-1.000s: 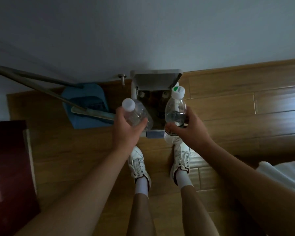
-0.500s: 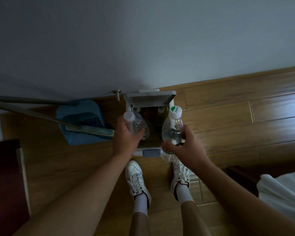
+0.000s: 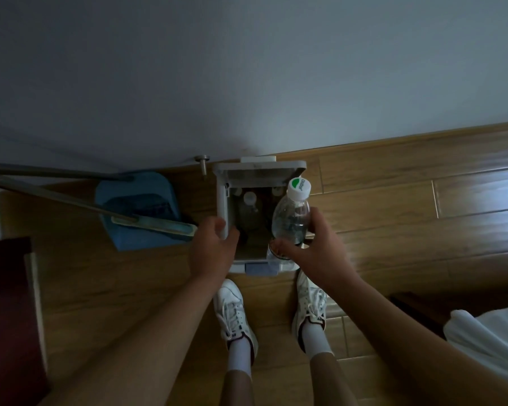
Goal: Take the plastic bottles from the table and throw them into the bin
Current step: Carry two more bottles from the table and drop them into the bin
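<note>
My right grip [image 3: 314, 247] pinches a clear plastic bottle [image 3: 290, 222] low on its body, thumb on the near side and fingers curled round the far side. The bottle stands nearly upright, tipped a little away from me, and its white cap [image 3: 299, 187] carries a green mark. It hangs over the right edge of the white pedal bin [image 3: 222, 200]. The bin sits on the wooden floor [image 3: 393, 230] just ahead of both grips, with its lid [image 3: 258, 172] swung up against the wall [image 3: 247, 83].

My left grip [image 3: 213, 247] holds nothing. Its fingers are relaxed and loosely spread over the bin's near left corner. Just ahead and to the right of it, down inside the dim bin, lies 1 more bottle [image 3: 248, 212], clear with a white cap. Whatever else is in there is too dark to make out.

Below and between my 2 grips, the bin's grey-blue pedal [image 3: 260, 268] faces my 2 white shoes [image 3: 232, 312].

Left of my left grip, a blue dustpan [image 3: 138, 209] lies on the floor with a long metal handle [image 3: 56, 194] slanting across it. Further left stands a dark red piece of furniture [image 3: 6, 317]. Well to the right of my right grip lies some white cloth [image 3: 487, 338].
</note>
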Action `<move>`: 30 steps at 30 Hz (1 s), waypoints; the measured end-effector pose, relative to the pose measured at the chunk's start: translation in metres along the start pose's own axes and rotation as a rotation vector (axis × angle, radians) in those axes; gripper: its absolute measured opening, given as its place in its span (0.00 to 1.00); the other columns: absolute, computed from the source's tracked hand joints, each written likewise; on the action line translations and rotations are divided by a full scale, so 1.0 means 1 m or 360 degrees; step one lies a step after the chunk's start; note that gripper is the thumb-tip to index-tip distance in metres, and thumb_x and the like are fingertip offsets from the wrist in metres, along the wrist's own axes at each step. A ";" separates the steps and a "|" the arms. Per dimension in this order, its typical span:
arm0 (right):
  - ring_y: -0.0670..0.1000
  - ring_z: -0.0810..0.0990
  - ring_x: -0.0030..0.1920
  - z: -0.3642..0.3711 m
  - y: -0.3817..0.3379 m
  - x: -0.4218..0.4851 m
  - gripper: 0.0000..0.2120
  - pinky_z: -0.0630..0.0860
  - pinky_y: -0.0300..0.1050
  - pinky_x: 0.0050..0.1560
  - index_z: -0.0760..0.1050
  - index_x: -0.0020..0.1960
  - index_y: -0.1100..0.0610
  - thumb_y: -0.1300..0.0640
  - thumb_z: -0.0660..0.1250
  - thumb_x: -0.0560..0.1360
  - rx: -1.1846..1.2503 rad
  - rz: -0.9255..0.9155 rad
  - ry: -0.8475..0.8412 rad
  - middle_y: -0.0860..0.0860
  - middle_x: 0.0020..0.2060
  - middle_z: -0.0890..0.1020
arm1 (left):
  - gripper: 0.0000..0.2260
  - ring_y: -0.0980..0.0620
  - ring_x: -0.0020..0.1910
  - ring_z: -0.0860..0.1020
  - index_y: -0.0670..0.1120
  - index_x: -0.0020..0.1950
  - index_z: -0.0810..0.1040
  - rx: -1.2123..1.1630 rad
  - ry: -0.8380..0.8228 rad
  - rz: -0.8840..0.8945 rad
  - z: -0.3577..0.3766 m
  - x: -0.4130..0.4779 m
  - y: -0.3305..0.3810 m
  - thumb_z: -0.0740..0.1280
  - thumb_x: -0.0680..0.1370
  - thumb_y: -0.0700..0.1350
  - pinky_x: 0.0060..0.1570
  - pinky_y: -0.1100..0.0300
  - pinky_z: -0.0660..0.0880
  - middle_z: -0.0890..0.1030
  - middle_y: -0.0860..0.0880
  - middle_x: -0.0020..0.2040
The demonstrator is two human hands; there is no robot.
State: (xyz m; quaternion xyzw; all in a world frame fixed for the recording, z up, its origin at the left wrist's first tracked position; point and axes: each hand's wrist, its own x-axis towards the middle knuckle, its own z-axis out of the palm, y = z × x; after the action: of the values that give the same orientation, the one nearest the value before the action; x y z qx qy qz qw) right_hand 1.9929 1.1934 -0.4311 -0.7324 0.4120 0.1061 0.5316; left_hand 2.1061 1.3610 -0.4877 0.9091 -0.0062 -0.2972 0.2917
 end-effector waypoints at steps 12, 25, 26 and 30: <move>0.48 0.80 0.55 0.026 -0.023 0.010 0.31 0.81 0.48 0.53 0.68 0.65 0.48 0.47 0.78 0.67 -0.0157 -0.0065 -0.0050 0.46 0.58 0.80 | 0.09 0.55 0.47 0.79 0.49 0.56 0.78 0.0180 -0.0315 -0.0290 -0.063 -0.042 -0.075 0.63 0.81 0.51 0.38 0.63 0.70 0.80 0.52 0.49; 0.47 0.78 0.48 0.060 0.008 0.009 0.24 0.75 0.43 0.47 0.71 0.67 0.55 0.50 0.71 0.74 -0.0378 0.0208 -0.0261 0.44 0.48 0.79 | 0.12 0.55 0.51 0.78 0.52 0.60 0.77 0.0088 -0.0397 -0.0433 -0.079 -0.077 -0.106 0.61 0.81 0.55 0.45 0.57 0.75 0.81 0.52 0.55; 0.48 0.78 0.46 0.055 0.011 0.003 0.21 0.73 0.43 0.44 0.73 0.65 0.56 0.51 0.70 0.74 -0.0402 0.0227 -0.0260 0.45 0.46 0.79 | 0.13 0.55 0.51 0.78 0.52 0.61 0.77 0.0090 -0.0416 -0.0448 -0.081 -0.080 -0.104 0.61 0.81 0.55 0.45 0.57 0.75 0.81 0.52 0.55; 0.51 0.81 0.52 0.022 0.023 -0.031 0.16 0.71 0.41 0.45 0.78 0.61 0.56 0.52 0.69 0.75 -0.0377 0.0374 -0.0179 0.51 0.52 0.84 | 0.13 0.54 0.52 0.78 0.52 0.60 0.77 0.0116 -0.0467 -0.0477 -0.093 -0.101 -0.090 0.61 0.81 0.55 0.47 0.56 0.74 0.80 0.51 0.56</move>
State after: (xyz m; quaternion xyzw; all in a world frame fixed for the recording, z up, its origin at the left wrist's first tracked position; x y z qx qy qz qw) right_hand 1.9622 1.2253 -0.4375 -0.7296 0.4491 0.2561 0.4478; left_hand 2.0592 1.5035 -0.4212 0.8569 0.0760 -0.4660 0.2071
